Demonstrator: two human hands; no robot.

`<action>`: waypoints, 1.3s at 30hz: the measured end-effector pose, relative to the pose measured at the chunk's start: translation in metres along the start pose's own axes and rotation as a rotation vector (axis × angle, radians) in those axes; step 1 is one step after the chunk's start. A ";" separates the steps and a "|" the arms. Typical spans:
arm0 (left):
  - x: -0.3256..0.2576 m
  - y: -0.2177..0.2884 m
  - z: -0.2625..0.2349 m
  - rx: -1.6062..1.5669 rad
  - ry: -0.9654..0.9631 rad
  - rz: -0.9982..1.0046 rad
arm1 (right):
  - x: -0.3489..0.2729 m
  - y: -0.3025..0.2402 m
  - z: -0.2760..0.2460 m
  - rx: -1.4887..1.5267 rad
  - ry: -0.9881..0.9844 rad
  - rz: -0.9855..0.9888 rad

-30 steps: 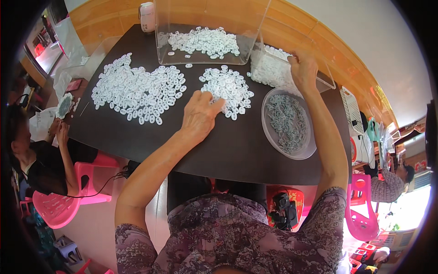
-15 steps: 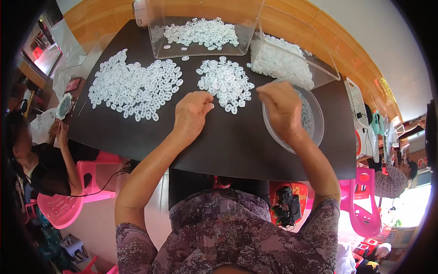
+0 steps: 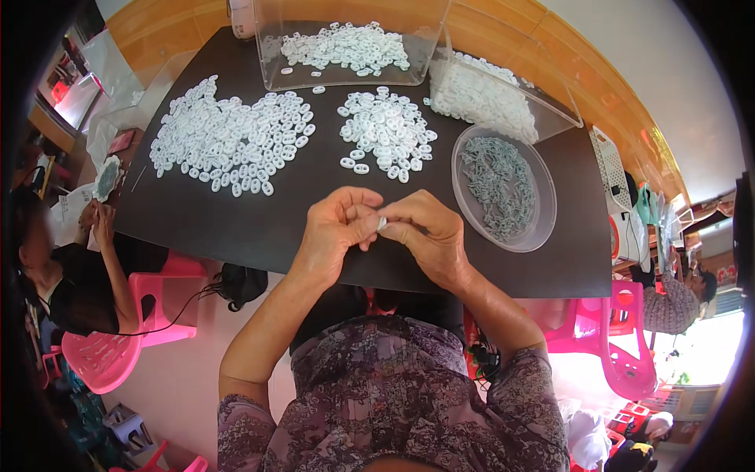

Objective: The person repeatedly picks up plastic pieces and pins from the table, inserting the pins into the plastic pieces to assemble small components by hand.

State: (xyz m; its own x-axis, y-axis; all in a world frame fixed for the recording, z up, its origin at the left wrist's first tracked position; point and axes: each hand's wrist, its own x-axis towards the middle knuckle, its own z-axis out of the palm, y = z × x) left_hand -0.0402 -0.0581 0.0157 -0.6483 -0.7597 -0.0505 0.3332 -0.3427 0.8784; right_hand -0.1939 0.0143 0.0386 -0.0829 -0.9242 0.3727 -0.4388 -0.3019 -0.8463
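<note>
Your left hand and right hand meet over the dark table, both pinching one small white ring between fingertips

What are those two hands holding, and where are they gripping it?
A small white piece, pinched by its ends between the fingertips of the left hand and right hand.

Both hands meet over the near edge of the dark table: left hand and right hand pinch one small white piece between their fingertips, near the round grey-filled dish at right.
</note>
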 end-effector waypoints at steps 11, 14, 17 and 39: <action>-0.030 -0.012 0.017 0.186 0.031 0.036 | -0.021 0.008 -0.002 -0.225 -0.013 -0.181; -0.033 -0.016 0.016 0.158 0.033 0.017 | -0.027 0.003 -0.006 -0.260 -0.061 -0.259; -0.036 -0.020 0.016 0.144 0.064 -0.064 | -0.023 0.008 -0.055 -0.540 0.009 -0.365; -0.033 -0.036 0.019 0.215 0.114 0.027 | -0.015 0.081 -0.140 -0.799 0.100 -0.062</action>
State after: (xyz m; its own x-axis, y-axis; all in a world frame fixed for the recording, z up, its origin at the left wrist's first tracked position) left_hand -0.0435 -0.0100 -0.0051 -0.5557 -0.8286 -0.0687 0.1876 -0.2055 0.9605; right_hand -0.3534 0.0362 0.0183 -0.1003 -0.8746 0.4744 -0.9491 -0.0590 -0.3094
